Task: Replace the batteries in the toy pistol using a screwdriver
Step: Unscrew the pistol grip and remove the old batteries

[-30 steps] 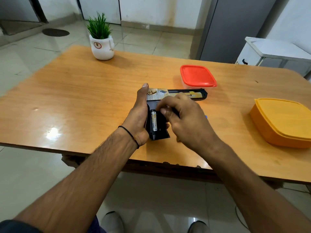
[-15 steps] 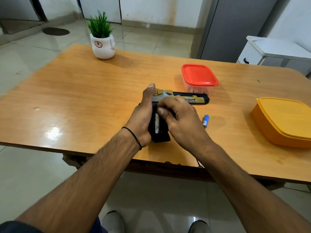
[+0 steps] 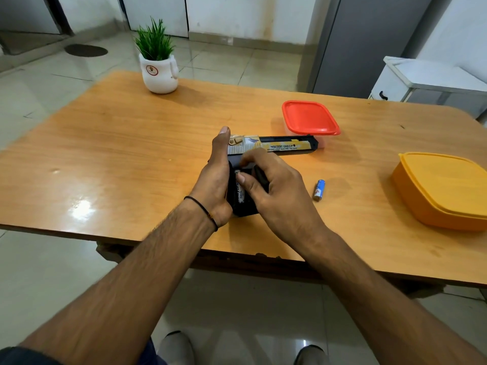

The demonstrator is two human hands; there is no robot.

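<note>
The toy pistol point(image 3: 279, 146), black with a gold slide, lies flat on the wooden table point(image 3: 126, 154), barrel pointing right. Its grip points toward me with the compartment uncovered, and a silver battery point(image 3: 240, 197) sits inside. My left hand point(image 3: 216, 180) presses against the grip's left side with straight fingers. My right hand point(image 3: 276, 191) curls over the grip, thumb and forefinger pinching the upper end of that battery. A loose blue battery point(image 3: 319, 190) lies on the table just right of my right hand. No screwdriver is visible.
A container with a red lid point(image 3: 309, 117) stands right behind the pistol's muzzle. At the right edge is a yellow lidded box point(image 3: 442, 188). A potted plant point(image 3: 158, 72) sits at the far left corner. The table's near edge is close below my wrists.
My right hand shifted left and up over the grip, uncovering the loose blue battery on the table. My left hand stays pressed against the pistol.
</note>
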